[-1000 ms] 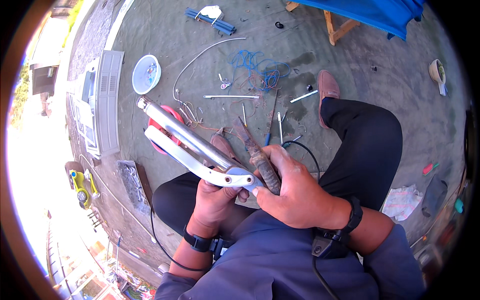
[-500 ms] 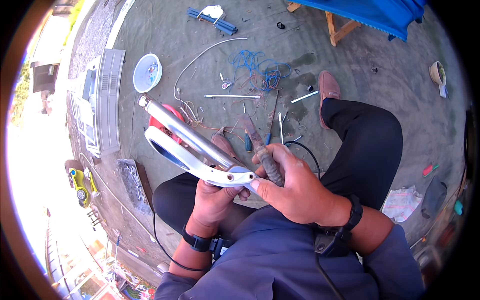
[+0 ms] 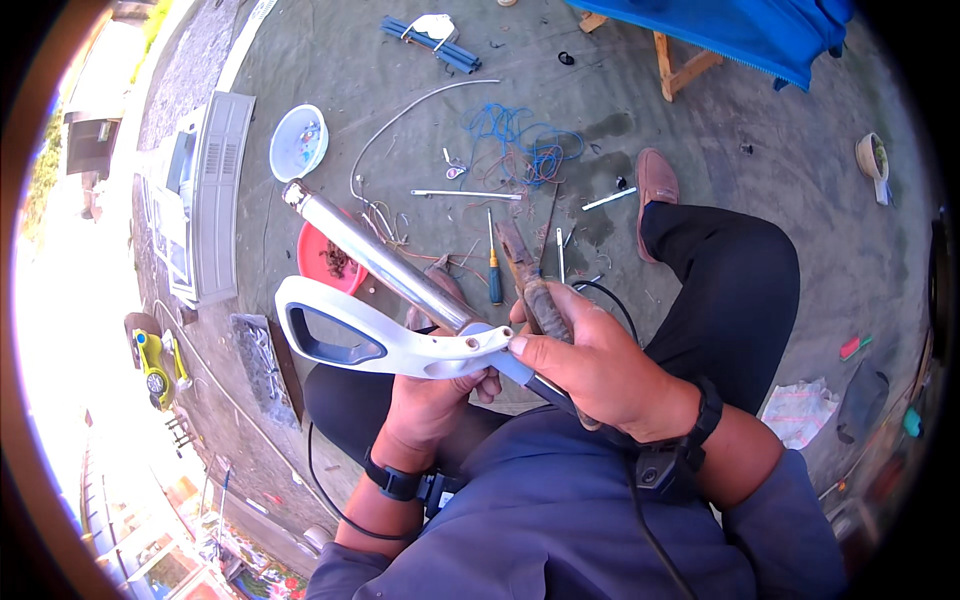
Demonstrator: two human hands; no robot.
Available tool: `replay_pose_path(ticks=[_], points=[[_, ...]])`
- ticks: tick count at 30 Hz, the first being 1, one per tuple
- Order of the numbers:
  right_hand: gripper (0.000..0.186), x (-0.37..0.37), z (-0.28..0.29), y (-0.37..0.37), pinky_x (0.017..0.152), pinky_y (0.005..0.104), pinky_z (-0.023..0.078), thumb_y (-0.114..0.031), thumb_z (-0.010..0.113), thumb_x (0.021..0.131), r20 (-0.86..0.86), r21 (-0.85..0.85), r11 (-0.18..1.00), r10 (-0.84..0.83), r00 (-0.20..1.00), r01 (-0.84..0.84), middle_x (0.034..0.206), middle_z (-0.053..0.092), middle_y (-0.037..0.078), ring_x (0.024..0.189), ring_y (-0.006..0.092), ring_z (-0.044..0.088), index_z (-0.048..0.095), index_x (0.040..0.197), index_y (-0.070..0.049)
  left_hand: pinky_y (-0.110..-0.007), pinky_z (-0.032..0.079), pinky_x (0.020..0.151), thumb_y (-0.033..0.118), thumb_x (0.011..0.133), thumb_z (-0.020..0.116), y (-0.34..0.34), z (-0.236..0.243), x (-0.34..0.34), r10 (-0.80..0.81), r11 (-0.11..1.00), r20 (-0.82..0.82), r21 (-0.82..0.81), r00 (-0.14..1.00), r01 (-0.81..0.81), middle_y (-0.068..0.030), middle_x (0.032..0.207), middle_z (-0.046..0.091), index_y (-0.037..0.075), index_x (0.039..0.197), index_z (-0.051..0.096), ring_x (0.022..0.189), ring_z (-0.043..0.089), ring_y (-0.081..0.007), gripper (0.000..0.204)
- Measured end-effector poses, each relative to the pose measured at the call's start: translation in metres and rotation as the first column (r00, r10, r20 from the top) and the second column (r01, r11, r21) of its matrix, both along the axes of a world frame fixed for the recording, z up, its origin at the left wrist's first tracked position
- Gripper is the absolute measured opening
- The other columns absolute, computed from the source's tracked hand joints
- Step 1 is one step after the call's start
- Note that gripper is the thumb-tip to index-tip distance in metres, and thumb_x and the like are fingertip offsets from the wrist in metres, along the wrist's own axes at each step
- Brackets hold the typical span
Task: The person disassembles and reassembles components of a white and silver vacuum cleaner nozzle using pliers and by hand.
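Observation:
A shiny metal tube [image 3: 375, 255] slants up-left from a white plastic handle [image 3: 420, 355] with a grey-lined opening and small holes along its neck. My left hand [image 3: 425, 410] is closed under that neck, holding the piece. My right hand [image 3: 615, 375] wraps around a rusty, worn pliers-like tool [image 3: 525, 265], with the thumb touching the handle's holed end. A dark bar [image 3: 545, 390] extends down-right from the joint, partly hidden by my fingers.
On the tarp lie a screwdriver [image 3: 494, 270], blue cord [image 3: 535, 140], metal strips and blue rods [image 3: 430, 50]. A red basin [image 3: 315, 260] and white bucket [image 3: 285, 150] stand beyond the tube. A blue fabric-covered wooden frame [image 3: 690, 75] is at upper right; grey panels [image 3: 215, 200] lie left.
The white handle has turned so that its loop faces the camera and its outer end sits lower. The tube's tip has shifted slightly up-right, and the rusty tool has tilted more upright.

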State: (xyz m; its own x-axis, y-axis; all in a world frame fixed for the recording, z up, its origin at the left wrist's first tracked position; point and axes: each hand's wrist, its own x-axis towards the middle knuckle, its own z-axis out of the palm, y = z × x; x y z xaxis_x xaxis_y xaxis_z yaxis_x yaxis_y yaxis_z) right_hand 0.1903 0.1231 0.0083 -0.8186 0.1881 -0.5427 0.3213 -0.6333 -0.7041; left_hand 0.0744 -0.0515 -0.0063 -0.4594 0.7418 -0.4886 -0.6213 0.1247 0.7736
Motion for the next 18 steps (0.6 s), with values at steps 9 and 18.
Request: replay_pose_path(ticks=[9, 18], points=[[0.026, -0.002, 0.001, 0.004, 0.075, 0.0238, 0.045, -0.016, 0.061, 0.094, -0.037, -0.192, 0.981, -0.002, 0.999, -0.005, 0.096, 0.056, 0.003, 0.086, 0.0073, 0.053, 0.051, 0.113, 0.0, -0.026, 0.054, 0.061, 0.009, 0.092, 0.066, -0.004, 0.001, -0.004, -0.064, 0.998, 0.054, -0.005, 0.997, 0.064, -0.0107, 0.087, 0.066, -0.003, 0.121, 0.057, 0.073, 0.067, -0.0176, 0.033], [0.022, -0.005, 0.001, 0.009, 0.075, 0.0293, 0.05, -0.012, 0.057, 0.093, -0.048, -0.349, 0.937, -0.051, 0.998, 0.031, 0.093, 0.062, 0.011, 0.081, 0.0156, 0.063, 0.049, 0.109, 0.001, -0.024, 0.052, 0.061, 0.008, 0.092, 0.066, -0.002, 0.004, -0.002, -0.087, 0.994, -0.186, -0.086, 0.979, 0.072, -0.0086, 0.086, 0.066, -0.003, 0.121, 0.057, 0.073, 0.065, -0.0148, 0.032]])
